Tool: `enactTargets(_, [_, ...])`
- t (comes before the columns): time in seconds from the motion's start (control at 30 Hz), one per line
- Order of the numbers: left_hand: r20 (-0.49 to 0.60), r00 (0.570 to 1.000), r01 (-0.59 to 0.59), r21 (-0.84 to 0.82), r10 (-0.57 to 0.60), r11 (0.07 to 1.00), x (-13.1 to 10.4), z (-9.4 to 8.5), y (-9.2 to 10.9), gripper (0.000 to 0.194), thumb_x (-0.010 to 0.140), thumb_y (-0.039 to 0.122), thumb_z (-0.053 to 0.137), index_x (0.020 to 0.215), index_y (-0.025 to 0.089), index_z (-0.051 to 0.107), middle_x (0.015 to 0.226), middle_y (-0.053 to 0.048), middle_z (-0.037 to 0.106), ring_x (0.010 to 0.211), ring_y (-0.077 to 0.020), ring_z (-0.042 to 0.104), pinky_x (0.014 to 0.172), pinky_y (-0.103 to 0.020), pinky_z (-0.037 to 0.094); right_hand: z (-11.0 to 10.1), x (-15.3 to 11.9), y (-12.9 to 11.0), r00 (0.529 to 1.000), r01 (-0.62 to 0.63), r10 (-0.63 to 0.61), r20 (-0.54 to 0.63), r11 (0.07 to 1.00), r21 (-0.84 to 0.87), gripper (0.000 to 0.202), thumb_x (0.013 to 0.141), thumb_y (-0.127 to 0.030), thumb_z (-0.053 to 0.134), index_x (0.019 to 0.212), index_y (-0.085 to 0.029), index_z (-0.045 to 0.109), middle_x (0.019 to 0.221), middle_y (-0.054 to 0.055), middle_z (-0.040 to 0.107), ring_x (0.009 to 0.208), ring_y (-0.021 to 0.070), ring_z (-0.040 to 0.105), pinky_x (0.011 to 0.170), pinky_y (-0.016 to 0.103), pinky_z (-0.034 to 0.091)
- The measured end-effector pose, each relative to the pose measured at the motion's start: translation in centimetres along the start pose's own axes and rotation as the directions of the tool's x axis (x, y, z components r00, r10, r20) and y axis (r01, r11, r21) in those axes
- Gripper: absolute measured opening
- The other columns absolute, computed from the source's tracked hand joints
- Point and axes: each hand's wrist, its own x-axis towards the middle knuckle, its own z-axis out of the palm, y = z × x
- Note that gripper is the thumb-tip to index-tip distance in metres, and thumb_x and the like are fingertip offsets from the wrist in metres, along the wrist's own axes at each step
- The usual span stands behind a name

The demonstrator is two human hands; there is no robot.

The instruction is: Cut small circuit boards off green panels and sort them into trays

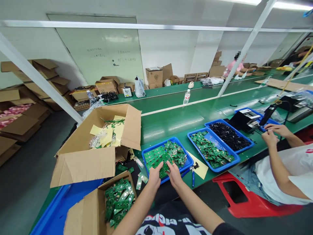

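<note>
Over the near edge of a blue tray (pixel 188 160), my left hand (pixel 155 176) and my right hand (pixel 174 173) are closed on a green circuit board (pixel 164 167), one at each side. Larger board panels (pixel 154 156) lie under and behind it in the tray's left part. Small cut boards (pixel 176 151) are heaped in the right part. Right of my right hand, blue-handled pliers (pixel 193 178) rest by a sheet of yellow paper (pixel 201 168). Close to my left forearm stands a carton of green boards (pixel 119 199).
A large open carton (pixel 84 166) with paper and scraps stands at left. To the right are a tray of boards (pixel 211 148) and a tray of black parts (pixel 228 135). A co-worker (pixel 281 160) sits there on a red stool (pixel 256 204). A bottle (pixel 186 97) stands behind.
</note>
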Motion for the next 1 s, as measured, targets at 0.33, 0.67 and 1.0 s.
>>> enactTargets(0.33, [0.032, 0.999, 0.039, 0.131, -0.043, 0.991, 0.1, -1.3, 2.1, 0.052, 0.04, 0.02, 0.083, 0.088, 0.01, 0.066, 0.087, -0.012, 0.07, 0.08, -0.027, 0.066, 0.077, -0.039, 0.052, -0.9, 2.5, -4.1, 0.858, 0.512, -0.275, 0.435, 0.383, -0.768, 0.038, 0.084, -0.048, 0.033, 0.059, -0.021, 0.041, 0.053, -0.001, 0.047, 0.054, 0.0145, 0.048, 0.054, 0.024, 0.035])
enactTargets(0.67, [-0.21, 0.973, -0.035, 0.276, 0.096, 0.96, 0.7, -4.1, 2.3, 0.036, 0.035, 0.017, 0.083, 0.067, 0.009, 0.067, 0.06, -0.007, 0.068, 0.056, -0.0221, 0.064, 0.058, -0.032, 0.052, 3.2, 1.1, -1.6, 0.954, 0.263, -0.101, 0.283, -0.175, -0.949, 0.04, 0.094, -0.037, 0.022, 0.09, -0.016, 0.056, 0.078, 0.01, 0.066, 0.075, 0.0204, 0.063, 0.059, 0.025, 0.035])
enactTargets(1.0, [-0.41, 0.899, -0.04, 0.277, 0.155, 0.96, -2.5, -9.5, 2.1, 0.026, 0.037, 0.017, 0.08, 0.058, 0.01, 0.067, 0.056, -0.005, 0.066, 0.052, -0.0187, 0.061, 0.053, -0.029, 0.05, 6.6, -1.2, 2.3, 0.924, 0.383, 0.092, 0.372, -0.215, -0.898, 0.04, 0.094, -0.036, 0.023, 0.096, -0.013, 0.056, 0.085, 0.013, 0.067, 0.081, 0.0229, 0.065, 0.065, 0.028, 0.04])
